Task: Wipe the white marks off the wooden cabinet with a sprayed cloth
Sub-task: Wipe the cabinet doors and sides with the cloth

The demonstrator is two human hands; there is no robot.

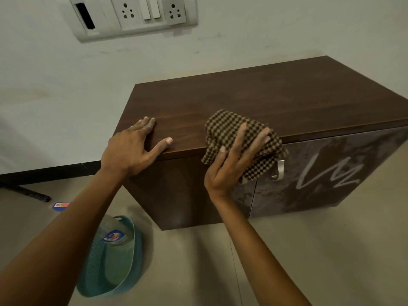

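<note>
A low dark wooden cabinet (pixel 254 100) stands against the wall. Its right front door carries a white zigzag mark (pixel 326 173) over a smeared greyish film. My right hand (pixel 229 166) grips a brown-and-cream checked cloth (pixel 229 127) bunched over the cabinet's top front edge, above the left door. My left hand (pixel 132 146) rests flat on the top's left front corner, fingers spread, holding nothing. A metal door handle (pixel 280 170) shows just right of the cloth.
A teal plastic basket (pixel 130 274) holding a clear bottle (pixel 112 236) with a blue label sits on the floor left of the cabinet. A small blue-red packet (pixel 60 205) and a black rod (pixel 28 193) lie near the skirting. A switchboard (pixel 134 14) is on the wall above.
</note>
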